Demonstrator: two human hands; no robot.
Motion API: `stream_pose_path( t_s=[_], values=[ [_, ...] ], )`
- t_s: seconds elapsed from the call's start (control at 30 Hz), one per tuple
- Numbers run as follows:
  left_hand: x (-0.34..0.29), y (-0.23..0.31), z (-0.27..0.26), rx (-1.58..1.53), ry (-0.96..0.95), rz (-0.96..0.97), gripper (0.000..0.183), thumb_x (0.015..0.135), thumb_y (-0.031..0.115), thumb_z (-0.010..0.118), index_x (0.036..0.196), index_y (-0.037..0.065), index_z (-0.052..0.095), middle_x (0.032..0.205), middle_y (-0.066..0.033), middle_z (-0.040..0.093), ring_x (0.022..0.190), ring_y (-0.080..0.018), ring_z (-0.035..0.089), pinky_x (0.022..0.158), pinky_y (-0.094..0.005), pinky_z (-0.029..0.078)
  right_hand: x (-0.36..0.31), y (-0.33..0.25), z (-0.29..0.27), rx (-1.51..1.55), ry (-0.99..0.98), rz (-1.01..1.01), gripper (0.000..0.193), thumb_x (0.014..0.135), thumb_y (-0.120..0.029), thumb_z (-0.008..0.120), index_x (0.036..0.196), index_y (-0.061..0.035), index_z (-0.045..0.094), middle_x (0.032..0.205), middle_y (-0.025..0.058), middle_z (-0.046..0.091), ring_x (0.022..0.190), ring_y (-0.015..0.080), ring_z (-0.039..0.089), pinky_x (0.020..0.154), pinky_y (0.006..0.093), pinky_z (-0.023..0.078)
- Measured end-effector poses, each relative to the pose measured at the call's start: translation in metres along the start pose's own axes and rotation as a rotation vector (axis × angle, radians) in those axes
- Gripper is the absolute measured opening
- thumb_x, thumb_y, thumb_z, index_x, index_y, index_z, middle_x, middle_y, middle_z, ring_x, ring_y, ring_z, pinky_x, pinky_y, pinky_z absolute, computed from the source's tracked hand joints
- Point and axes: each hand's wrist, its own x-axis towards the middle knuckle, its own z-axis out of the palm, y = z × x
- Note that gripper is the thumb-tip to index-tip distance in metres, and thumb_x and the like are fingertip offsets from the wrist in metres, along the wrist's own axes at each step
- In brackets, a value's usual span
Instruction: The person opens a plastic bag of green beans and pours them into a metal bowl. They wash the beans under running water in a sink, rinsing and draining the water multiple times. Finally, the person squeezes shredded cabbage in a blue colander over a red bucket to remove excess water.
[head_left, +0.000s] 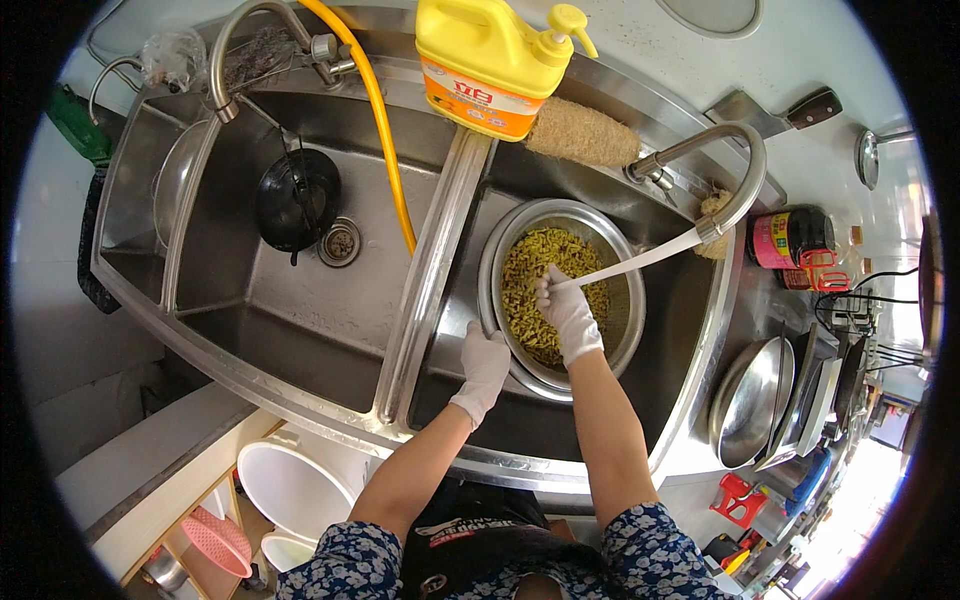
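A steel bowl [628,345] stands in the right sink basin, nested in or overlapping another steel bowl [487,262]. Chopped yellow-green vegetable pieces [535,262] fill much of it. My left hand [484,366], in a white glove, is closed on the bowls' near-left rim. Over the chopped pieces is my right hand [570,315], gloved too, its fingers curled in; what they hold is hidden. From the curved right faucet [745,190] a white strip [640,262] runs down to this hand. Whether it is a water stream or a hose, I cannot tell.
The left basin holds a black pan-like vessel [297,200] near the drain [340,243]; a yellow hose [380,120] hangs into it. Behind the divider stand a yellow pump jug [490,65] and a brown fibrous roll [585,132]. A cleaver [770,112] lies back right, a wok [752,405] at right.
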Motion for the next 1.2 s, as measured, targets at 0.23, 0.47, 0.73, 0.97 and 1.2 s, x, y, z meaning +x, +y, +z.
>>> stream_pose_path(
  t_s=[0.23, 0.47, 0.73, 0.97, 1.2],
  values=[
    [-0.001, -0.001, 0.001, 0.031, -0.02, -0.076, 0.032, 0.083, 0.012, 0.052, 0.108, -0.008, 0.05, 0.095, -0.0296, 0.061, 0.093, -0.044, 0.059, 0.083, -0.0457, 0.046, 0.013, -0.008, 0.023, 0.073, 0.138, 0.109, 0.05, 0.098, -0.047, 0.031, 0.057, -0.0187, 0.027, 0.045, -0.0058, 0.02, 0.035, 0.0113, 0.017, 0.033, 0.0263, 0.012],
    [0.003, -0.01, 0.003, 0.019, -0.024, -0.053, 0.033, 0.082, 0.013, 0.055, 0.108, -0.007, 0.05, 0.094, -0.0284, 0.061, 0.092, -0.0432, 0.06, 0.082, -0.0455, 0.046, 0.019, -0.001, 0.014, 0.226, 0.01, 0.09, 0.049, 0.098, -0.044, 0.035, 0.058, -0.0167, 0.028, 0.047, -0.0029, 0.022, 0.037, 0.013, 0.019, 0.035, 0.0286, 0.012],
    [-0.005, -0.006, 0.008, 0.014, -0.027, -0.047, 0.038, 0.082, 0.014, 0.056, 0.112, -0.008, 0.05, 0.096, -0.0284, 0.062, 0.095, -0.043, 0.059, 0.083, -0.0454, 0.046, 0.008, 0.001, -0.015, -0.302, 0.279, -0.171, 0.032, 0.094, -0.034, 0.051, 0.072, -0.0103, 0.053, 0.057, 0.0023, 0.05, 0.046, 0.0165, 0.047, 0.04, 0.0271, 0.038],
    [-0.009, 0.0, 0.005, 0.041, -0.04, -0.049, 0.036, 0.081, 0.014, 0.055, 0.11, -0.008, 0.05, 0.096, -0.0289, 0.061, 0.094, -0.0447, 0.058, 0.083, -0.0466, 0.045, -0.01, -0.005, -0.075, -0.638, 0.37, -0.218, 0.03, 0.092, -0.03, 0.053, 0.082, -0.0025, 0.059, 0.07, 0.0072, 0.059, 0.06, 0.019, 0.059, 0.054, 0.0303, 0.051],
    [-0.011, 0.0, 0.006, 0.015, -0.025, -0.041, 0.032, 0.081, 0.014, 0.055, 0.106, -0.006, 0.051, 0.094, -0.0283, 0.061, 0.092, -0.0447, 0.059, 0.081, -0.0472, 0.045, -0.015, 0.0, -0.093, -0.63, 0.332, -0.182, 0.029, 0.094, -0.029, 0.05, 0.08, -0.0039, 0.057, 0.07, 0.0064, 0.058, 0.058, 0.0176, 0.057, 0.053, 0.0295, 0.049]
  ],
)
